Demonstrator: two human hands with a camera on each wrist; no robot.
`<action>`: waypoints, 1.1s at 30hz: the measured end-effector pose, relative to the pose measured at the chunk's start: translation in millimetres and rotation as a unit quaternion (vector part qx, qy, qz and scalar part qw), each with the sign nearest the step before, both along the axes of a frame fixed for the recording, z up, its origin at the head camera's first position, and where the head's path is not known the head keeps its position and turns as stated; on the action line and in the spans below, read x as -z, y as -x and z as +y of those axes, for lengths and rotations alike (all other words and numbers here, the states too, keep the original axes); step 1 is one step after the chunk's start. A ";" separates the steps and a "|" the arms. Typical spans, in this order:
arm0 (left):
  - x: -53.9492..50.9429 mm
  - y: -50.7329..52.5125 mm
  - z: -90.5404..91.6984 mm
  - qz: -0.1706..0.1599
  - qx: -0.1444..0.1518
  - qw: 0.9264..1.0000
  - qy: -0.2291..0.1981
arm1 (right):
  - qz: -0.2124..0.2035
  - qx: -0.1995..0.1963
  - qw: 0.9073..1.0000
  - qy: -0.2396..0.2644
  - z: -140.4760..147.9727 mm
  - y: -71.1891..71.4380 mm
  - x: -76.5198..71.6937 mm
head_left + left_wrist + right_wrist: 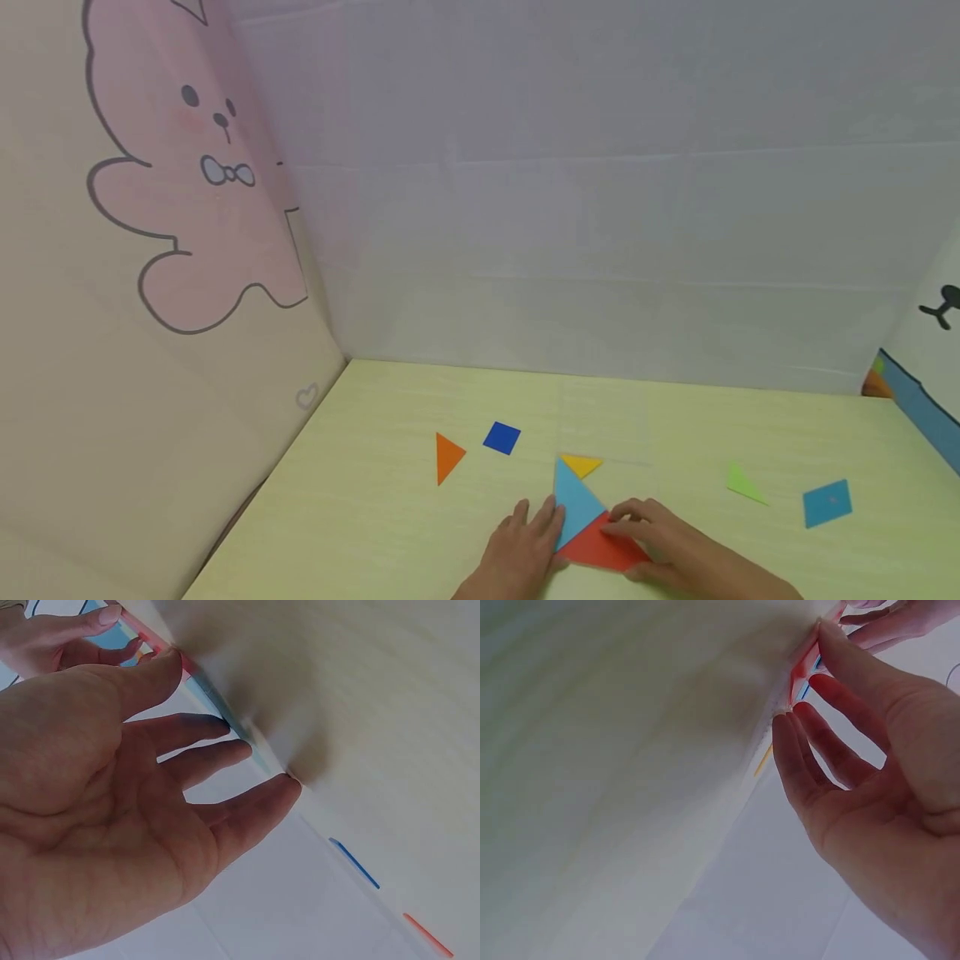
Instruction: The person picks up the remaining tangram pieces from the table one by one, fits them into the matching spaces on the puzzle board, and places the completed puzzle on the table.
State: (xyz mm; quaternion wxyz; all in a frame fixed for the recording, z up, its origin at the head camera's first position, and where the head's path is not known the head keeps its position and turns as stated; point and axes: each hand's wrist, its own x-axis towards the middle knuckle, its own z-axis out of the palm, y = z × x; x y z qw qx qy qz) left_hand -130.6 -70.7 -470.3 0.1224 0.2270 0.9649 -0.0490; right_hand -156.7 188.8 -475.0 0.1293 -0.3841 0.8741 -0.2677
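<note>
A light-blue triangle (576, 505) and a red triangle (600, 548) lie edge to edge near the table's front. The left hand (522, 546) rests at their left side, fingers extended, fingertips touching the blue piece's left edge and the thumb by the red one's lower left corner. From the right, the right hand (675, 546) touches the red triangle, with fingers at its upper edge and the thumb at its right corner. In the left wrist view the left hand (150, 780) has its fingers spread; the right wrist view shows the right hand (885, 750) bent around the red piece (804, 666).
A yellow triangle (582, 465) lies just behind the light-blue one. Farther left are an orange triangle (448, 457) and a dark blue square (502, 437). At the right lie a green triangle (744, 485) and a blue parallelogram (827, 503). A faint transparent square outline (604, 423) is behind.
</note>
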 end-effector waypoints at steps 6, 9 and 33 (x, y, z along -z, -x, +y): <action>1.4 -1.4 -0.1 0.012 0.009 1.000 -0.003 | 0.005 -0.001 1.000 0.003 1.3 -1.2 0.9; 1.3 -1.9 0.1 0.014 0.012 1.000 -0.004 | -0.001 0.003 1.000 0.002 2.1 -1.7 0.9; 2.0 -1.8 -1.4 0.014 0.010 0.999 -0.028 | -0.054 0.058 0.997 0.018 22.1 -1.6 -3.5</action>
